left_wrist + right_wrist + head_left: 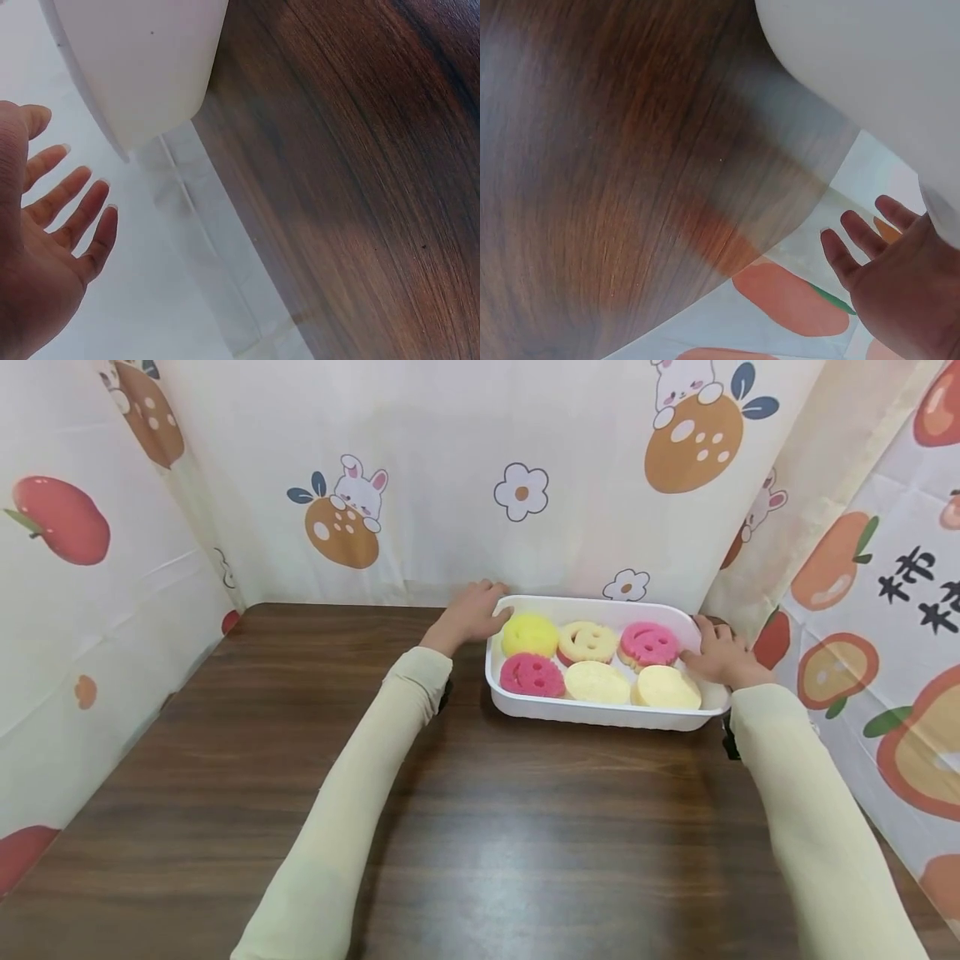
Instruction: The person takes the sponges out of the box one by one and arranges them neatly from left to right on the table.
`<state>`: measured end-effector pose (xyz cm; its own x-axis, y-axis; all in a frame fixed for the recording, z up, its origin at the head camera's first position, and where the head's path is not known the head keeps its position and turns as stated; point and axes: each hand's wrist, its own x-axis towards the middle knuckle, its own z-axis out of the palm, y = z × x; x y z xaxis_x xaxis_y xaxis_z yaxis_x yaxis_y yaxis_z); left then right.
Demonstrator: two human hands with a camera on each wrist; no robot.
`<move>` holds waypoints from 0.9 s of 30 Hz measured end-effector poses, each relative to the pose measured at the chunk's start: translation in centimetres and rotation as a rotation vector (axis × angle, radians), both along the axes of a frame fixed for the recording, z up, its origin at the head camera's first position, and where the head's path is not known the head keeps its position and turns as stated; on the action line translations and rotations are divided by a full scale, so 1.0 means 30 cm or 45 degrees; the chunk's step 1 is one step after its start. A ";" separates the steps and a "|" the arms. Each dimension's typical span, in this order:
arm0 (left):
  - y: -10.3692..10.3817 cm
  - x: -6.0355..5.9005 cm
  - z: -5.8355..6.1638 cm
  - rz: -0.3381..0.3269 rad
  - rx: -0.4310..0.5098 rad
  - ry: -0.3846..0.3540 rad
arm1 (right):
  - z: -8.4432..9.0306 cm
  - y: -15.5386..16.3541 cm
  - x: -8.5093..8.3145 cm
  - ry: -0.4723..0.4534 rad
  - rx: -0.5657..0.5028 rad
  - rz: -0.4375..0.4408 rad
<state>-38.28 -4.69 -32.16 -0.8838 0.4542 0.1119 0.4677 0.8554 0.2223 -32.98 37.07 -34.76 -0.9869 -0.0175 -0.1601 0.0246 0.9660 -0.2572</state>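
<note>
Two hands: my left hand (471,612) and right hand (718,653) rest with relaxed fingers on opposite ends of the white plastic tray (600,713).
Handling: probably light, slightly flexible; round foam sponges (596,682) inside could shift.
Hold: both end rims, level.

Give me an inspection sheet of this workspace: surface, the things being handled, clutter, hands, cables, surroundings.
Surface: dark wood-grain table, bare in front of the person.
Things handled: white tray at the table's far right, holding six round sponges in two rows: yellow sponge, cream smiley sponge, pink smiley sponge, pink sponge, cream sponges and.
Clutter: nothing seen.
Hands: left hand at the tray's far-left corner, fingers straight in the left wrist view; right hand at the tray's right rim, fingers straight.
Cables: nothing seen.
Surroundings: printed cloth walls with rabbits, flowers and fruit on three sides.
</note>
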 end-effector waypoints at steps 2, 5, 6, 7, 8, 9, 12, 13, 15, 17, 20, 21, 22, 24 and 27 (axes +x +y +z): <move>0.006 -0.001 -0.007 -0.003 -0.007 0.001 | -0.004 0.003 -0.003 0.004 0.010 0.008; 0.015 -0.004 -0.015 0.002 -0.012 0.013 | -0.008 0.006 -0.011 0.003 0.007 0.005; 0.017 -0.005 -0.017 -0.001 -0.012 0.018 | -0.009 0.006 -0.015 0.002 0.004 0.009; 0.020 -0.005 -0.020 -0.004 -0.015 0.021 | -0.010 0.007 -0.018 0.000 0.000 0.012; 0.022 -0.006 -0.022 -0.006 -0.014 0.018 | -0.009 0.006 -0.019 -0.003 -0.009 0.015; 0.024 -0.008 -0.026 -0.009 -0.014 0.016 | -0.010 0.006 -0.022 -0.008 -0.015 0.022; 0.029 -0.011 -0.035 -0.015 -0.014 0.013 | -0.011 0.004 -0.025 -0.028 -0.048 0.056; 0.031 -0.011 -0.037 -0.015 -0.009 0.011 | -0.013 0.004 -0.025 -0.039 -0.058 0.057; 0.034 -0.014 -0.042 -0.022 -0.013 0.020 | -0.015 0.003 -0.024 -0.066 -0.070 0.050; 0.038 -0.017 -0.050 -0.038 -0.019 0.036 | -0.016 0.003 -0.022 -0.089 -0.069 0.029; 0.048 -0.024 -0.065 -0.062 -0.038 0.057 | -0.017 0.003 -0.019 -0.111 -0.063 -0.002; 0.052 -0.026 -0.071 -0.065 -0.037 0.060 | -0.018 0.003 -0.018 -0.116 -0.064 -0.009; 0.055 -0.027 -0.077 -0.067 -0.033 0.060 | -0.017 0.003 -0.018 -0.119 -0.065 -0.014; 0.062 -0.030 -0.088 -0.066 -0.029 0.061 | -0.017 0.003 -0.017 -0.121 -0.071 -0.017; 0.069 -0.034 -0.103 -0.063 -0.034 0.071 | -0.018 0.002 -0.016 -0.118 -0.070 -0.007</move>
